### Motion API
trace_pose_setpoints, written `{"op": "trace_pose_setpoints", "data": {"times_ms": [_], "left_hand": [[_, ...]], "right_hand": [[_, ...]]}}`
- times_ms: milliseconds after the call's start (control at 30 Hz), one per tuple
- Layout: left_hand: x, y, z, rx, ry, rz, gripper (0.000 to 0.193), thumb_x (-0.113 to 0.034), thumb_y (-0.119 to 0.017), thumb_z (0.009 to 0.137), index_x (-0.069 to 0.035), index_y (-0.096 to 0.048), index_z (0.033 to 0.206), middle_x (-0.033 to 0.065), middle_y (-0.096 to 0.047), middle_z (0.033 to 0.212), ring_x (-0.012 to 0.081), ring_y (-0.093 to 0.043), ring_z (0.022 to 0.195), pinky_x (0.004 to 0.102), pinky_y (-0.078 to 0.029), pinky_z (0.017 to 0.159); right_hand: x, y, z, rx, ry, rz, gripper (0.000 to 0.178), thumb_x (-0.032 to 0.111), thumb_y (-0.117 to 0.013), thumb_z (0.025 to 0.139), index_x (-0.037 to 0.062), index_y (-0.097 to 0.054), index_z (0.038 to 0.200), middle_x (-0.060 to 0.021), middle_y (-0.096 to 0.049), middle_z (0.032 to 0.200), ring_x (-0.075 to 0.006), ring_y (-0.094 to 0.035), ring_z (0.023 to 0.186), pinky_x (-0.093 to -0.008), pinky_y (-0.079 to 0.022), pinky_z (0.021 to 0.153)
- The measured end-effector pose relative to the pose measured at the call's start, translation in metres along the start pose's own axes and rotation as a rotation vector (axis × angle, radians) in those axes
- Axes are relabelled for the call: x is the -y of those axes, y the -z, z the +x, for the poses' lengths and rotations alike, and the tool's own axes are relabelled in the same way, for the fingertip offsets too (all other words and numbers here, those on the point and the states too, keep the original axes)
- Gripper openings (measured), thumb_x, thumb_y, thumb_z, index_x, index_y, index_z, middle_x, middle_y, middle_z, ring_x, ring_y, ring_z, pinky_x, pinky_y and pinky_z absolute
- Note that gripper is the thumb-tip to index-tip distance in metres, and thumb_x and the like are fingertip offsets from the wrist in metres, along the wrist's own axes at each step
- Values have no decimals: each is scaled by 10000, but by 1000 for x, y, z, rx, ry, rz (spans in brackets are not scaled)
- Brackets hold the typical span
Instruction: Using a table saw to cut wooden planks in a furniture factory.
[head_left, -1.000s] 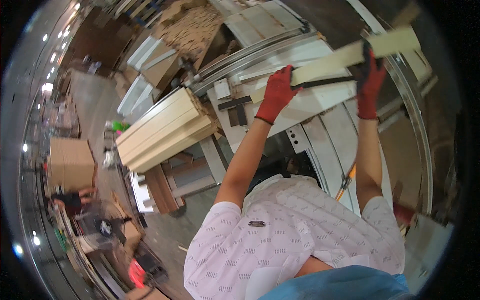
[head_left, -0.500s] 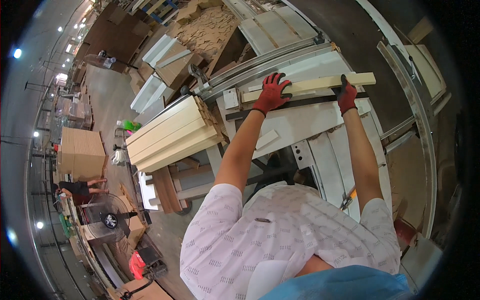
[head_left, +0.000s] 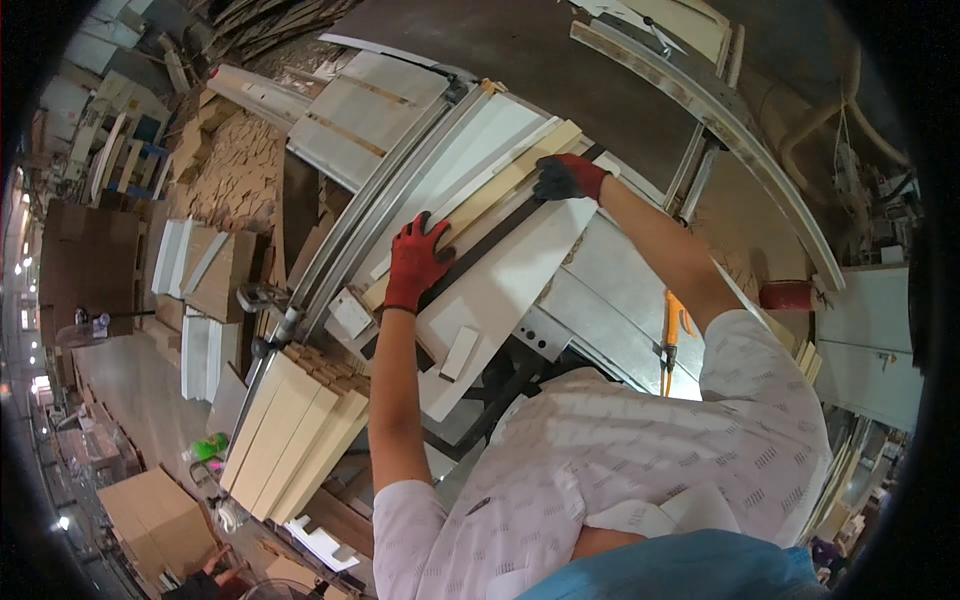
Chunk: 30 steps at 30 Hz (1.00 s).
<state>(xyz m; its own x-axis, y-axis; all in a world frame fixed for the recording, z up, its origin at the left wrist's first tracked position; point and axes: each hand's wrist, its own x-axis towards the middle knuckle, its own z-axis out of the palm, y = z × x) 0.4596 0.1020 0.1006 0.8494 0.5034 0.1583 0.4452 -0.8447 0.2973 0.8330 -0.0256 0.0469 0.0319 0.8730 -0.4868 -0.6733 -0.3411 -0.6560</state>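
Big stuff first. Metal worktable fills the middle, running near left to far right. White panel lies on top of it, slanted the same way. Metal rail runs along the panel's far left side. Cardboard stack is well off to the left on the floor. Stack of cream boards is at near left, just beyond the rail's near end, long sides together.

Workpiece: pale strip, lying on the white panel, lengthwise near left to far right, under both hands. Dark strip runs alongside it on the person's side, roughly parallel.

Left hand, red glove: fingers spread, palm down on the pale strip toward its near left end. Right hand, red glove with dark fingers: fingers bent at the far right end of the strip. Can't tell if it's pinching or just pressing.

Orange-handled tool lies on the metal at right, near the right arm. White block sits by the strip's near left end; contact unclear. White offcut is on the panel's near part, right of the left forearm.
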Motion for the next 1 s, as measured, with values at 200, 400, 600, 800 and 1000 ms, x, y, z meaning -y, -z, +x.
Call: {"op": "trace_pose_setpoints", "data": {"times_ms": [200,400,600,800,1000], "left_hand": [[-8,7,9,210,115,124,701,-330,-796,683,-256,-528,1327,159,-503,1327,361,-527,1150,475,-454,951],[16,4,-21,126,149,131,596,-320,-743,727,-242,-570,1292,162,-527,1279,345,-537,1131,466,-448,934],[10,-9,-6,-10,44,1,581,-290,-743,716,-252,-604,1279,161,-523,1302,341,-513,1158,496,-426,954],[15,-6,-23,-94,104,37,573,-367,-759,726,-265,-613,1270,138,-537,1238,318,-518,1105,456,-417,930],[-11,-26,30,-88,-26,25,488,-454,-686,812,-263,-626,1257,148,-556,1167,326,-532,1075,443,-433,896]], "right_hand": [[5,17,13,-31,-21,-75,405,431,-587,930,91,-614,1149,-174,-680,1073,-325,-685,915,-453,-571,824],[67,-21,20,-1037,228,-1635,591,576,-571,838,49,-689,1078,-222,-666,1135,-393,-630,1083,-490,-520,875],[93,138,51,-673,203,-1659,536,499,-593,883,-11,-701,1010,-273,-670,1019,-426,-644,954,-492,-481,797],[54,128,90,-586,571,-1333,345,338,-591,901,24,-675,1014,-265,-661,905,-410,-633,854,-474,-485,709],[74,106,50,-746,322,-1424,504,421,-589,894,-70,-659,985,-279,-670,940,-404,-648,868,-478,-479,696]]}}
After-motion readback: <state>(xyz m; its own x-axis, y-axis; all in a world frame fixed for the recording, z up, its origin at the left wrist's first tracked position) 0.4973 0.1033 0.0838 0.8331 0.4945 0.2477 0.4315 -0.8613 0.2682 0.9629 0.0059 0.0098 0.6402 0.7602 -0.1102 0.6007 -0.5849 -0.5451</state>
